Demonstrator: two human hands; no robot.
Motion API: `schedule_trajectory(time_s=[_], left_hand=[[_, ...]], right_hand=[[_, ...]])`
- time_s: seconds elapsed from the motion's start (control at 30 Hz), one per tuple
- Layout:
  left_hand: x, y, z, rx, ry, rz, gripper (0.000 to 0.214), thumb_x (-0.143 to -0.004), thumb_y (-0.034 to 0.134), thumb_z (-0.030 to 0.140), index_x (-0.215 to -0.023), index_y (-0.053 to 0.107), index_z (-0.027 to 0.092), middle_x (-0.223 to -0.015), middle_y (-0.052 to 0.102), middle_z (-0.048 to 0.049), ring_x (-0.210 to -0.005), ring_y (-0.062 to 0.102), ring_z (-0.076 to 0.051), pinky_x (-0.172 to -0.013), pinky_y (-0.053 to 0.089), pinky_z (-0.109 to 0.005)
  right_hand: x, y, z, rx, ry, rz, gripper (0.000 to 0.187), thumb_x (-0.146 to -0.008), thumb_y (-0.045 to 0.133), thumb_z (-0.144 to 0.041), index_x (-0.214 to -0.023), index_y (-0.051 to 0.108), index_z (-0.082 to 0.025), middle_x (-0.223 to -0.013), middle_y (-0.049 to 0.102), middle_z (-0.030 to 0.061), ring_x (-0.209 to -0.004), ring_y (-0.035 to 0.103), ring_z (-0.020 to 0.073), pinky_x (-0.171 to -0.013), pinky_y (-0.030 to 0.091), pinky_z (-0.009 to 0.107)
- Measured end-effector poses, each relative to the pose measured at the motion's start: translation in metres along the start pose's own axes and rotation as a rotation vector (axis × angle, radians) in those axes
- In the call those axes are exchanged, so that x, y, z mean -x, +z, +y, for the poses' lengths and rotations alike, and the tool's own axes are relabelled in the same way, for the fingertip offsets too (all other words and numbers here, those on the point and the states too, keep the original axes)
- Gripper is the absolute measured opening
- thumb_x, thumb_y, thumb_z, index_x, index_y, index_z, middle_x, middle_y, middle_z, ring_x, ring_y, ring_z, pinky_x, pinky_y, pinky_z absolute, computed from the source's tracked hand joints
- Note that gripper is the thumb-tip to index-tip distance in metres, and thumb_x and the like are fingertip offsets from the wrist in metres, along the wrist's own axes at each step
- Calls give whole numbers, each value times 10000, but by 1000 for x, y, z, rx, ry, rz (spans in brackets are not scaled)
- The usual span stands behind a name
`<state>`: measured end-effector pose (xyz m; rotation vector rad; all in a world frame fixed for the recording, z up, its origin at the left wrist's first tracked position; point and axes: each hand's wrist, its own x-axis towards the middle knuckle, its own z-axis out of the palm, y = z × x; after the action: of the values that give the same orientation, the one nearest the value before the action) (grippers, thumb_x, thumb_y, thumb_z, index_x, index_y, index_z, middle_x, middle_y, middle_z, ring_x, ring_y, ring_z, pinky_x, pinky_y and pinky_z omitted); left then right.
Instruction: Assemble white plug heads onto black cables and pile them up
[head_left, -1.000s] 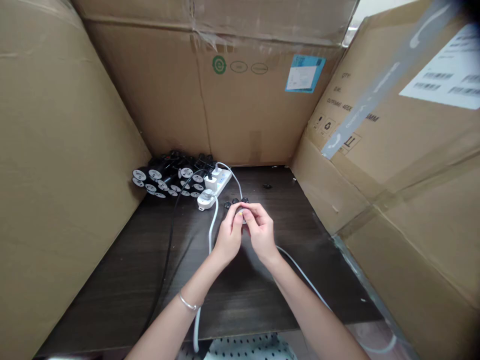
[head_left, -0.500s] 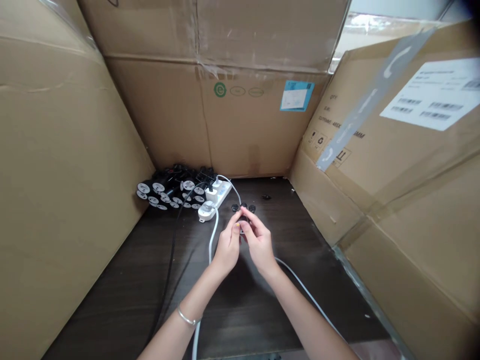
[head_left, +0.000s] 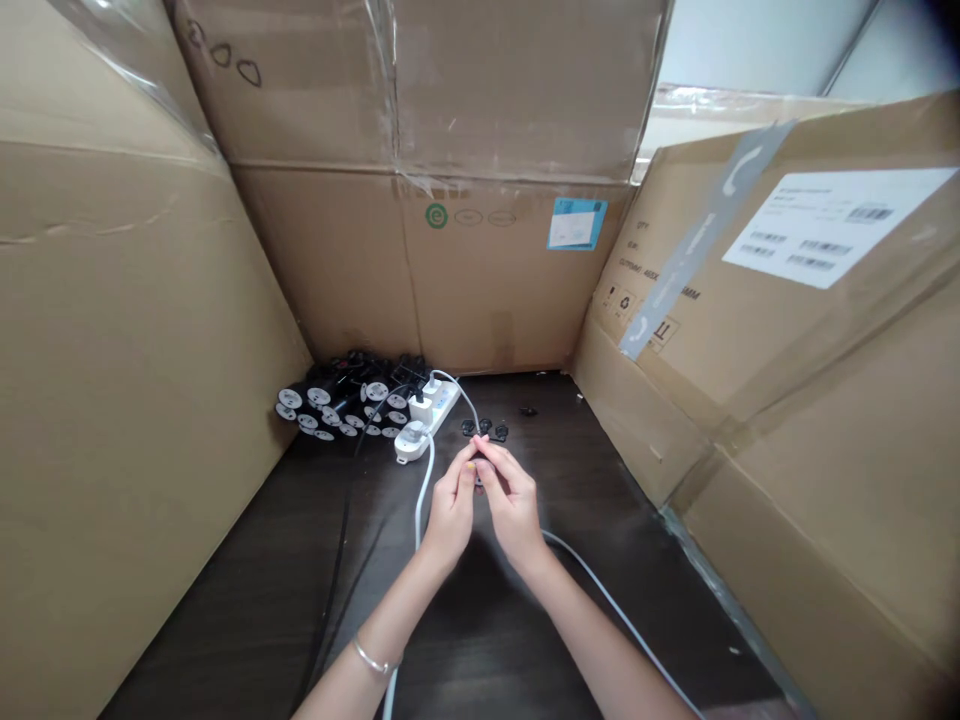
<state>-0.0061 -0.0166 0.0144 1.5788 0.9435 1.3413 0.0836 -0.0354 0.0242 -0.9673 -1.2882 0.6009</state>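
Note:
My left hand [head_left: 451, 508] and my right hand [head_left: 514, 510] meet over the middle of the dark table. Fingertips and thumbs of both are closed around a small dark piece with a pale end [head_left: 479, 479], most of it covered by the fingers. Just beyond the fingertips lie several small black parts [head_left: 501, 432]. A thin white cable [head_left: 466, 396] comes down from the power strip [head_left: 444, 402] towards my fingertips; whether it joins the held piece is hidden.
Black cylinders with white round ends [head_left: 330, 415] are piled at the back left. A black cable [head_left: 344, 520], a thick white cable [head_left: 424, 490] and a grey cable [head_left: 600, 590] cross the table [head_left: 255, 600]. Large cardboard boxes [head_left: 510, 300] stand left, behind and right.
The camera view has tilted up slightly, so the boxes and strip sit lower. Both hands keep their hold on the small piece, with its pale end now less visible.

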Motion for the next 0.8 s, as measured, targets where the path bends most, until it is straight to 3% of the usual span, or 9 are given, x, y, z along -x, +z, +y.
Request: schedule_trajectory(time_s=[0.13,0.43,0.57,0.7,0.8], left_hand=[[-1,-3,0,-52,70,3,394,-897,352,348,-1228,491,184,-1294,479,-70,-1208,432,-166,-1019,346,-299],[6,0,1,-71,68,143,366,-867,409,360,-1099,589,141,-1131,598,-105,-1052,560,-197,-867,463,-279],[5,0,3,-33,39,90,381,-872,392,379,-1125,560,150,-1149,584,-101,-1085,534,-197,-862,462,-282],[1,-5,11,-19,33,27,346,-887,358,359,-1128,535,186,-1142,578,-71,-1082,523,-178,-848,453,-268],[-5,-20,32,-96,152,141,305,-891,334,331,-1044,564,200,-1076,585,-43,-966,557,-155,-817,448,-258]], right_hand=[[1,1,0,51,-22,2,414,-865,461,-234,-1278,452,-256,-1253,516,51,-1139,497,186,-966,415,348],[7,4,-3,85,-133,71,290,-847,479,-180,-1090,624,-244,-1096,618,51,-1032,568,172,-911,466,323],[5,3,-3,90,-142,38,291,-863,464,-197,-1109,610,-255,-1108,603,60,-1047,553,177,-916,458,346],[4,1,-6,70,-127,-16,344,-879,445,-237,-1210,522,-285,-1266,463,63,-1137,483,194,-938,435,358],[5,0,-10,46,-140,-13,439,-877,446,-251,-1310,390,-305,-1367,307,71,-1088,518,186,-926,442,351]])
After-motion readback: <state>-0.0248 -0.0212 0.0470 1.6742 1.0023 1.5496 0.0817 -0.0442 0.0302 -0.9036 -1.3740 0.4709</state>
